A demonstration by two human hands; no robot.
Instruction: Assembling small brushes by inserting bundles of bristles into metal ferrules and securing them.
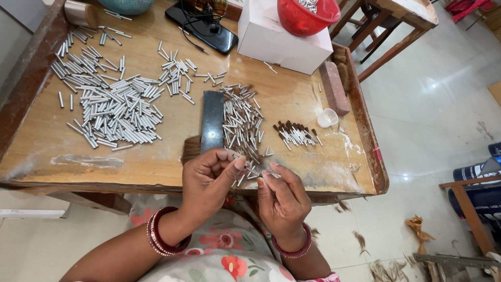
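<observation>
My left hand [209, 180] and my right hand [282, 196] meet at the near edge of a wooden table [47, 151]. Between their fingertips they pinch a small silver metal tube [254, 171]; which hand bears it I cannot tell for sure. Just beyond the fingers lies a heap of silver tubes [241, 125] beside a dark flat slab [212, 120]. A tuft of brown bristle [191, 149] shows by my left hand. To the right lies a small row of tubes with brown bristle tips [295, 133].
A large pile of empty silver tubes [112, 107] covers the table's left. At the back stand a white box [284, 36], a red bowl [305, 15] and a black phone with cable [203, 23]. A pink block [334, 86] and a small clear cup [327, 117] sit at right.
</observation>
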